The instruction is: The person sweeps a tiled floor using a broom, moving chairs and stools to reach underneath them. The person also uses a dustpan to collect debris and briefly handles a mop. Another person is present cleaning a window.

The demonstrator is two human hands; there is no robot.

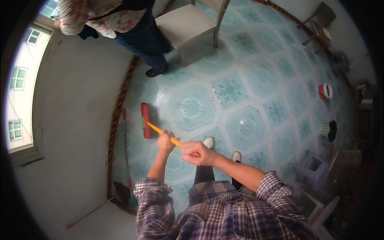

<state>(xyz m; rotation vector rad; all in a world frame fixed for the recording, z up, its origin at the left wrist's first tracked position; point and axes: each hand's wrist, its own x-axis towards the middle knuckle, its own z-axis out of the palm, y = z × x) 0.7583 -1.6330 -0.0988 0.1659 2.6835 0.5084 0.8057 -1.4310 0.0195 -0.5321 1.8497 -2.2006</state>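
Note:
A push broom with a red head (145, 120) and a yellow handle (155, 128) reaches from my hands toward the wall at the left. Its bristles, red with some green, face the wall side, and the head is over the patterned tile floor (192, 108). My left hand (166, 141) is closed round the handle nearer the head. Close behind it, my right hand (198, 153) grips the handle's end, where a red tip shows at the fist. Both my shoes are on the tiles below.
Another person (144, 39) stands by the window beside a pale chair (186, 25). Along the left wall lies a long-handled tool (125, 144). At the right are a red and white bucket (325, 91), a ribbed bin (327, 131) and a plastic stool (312, 168).

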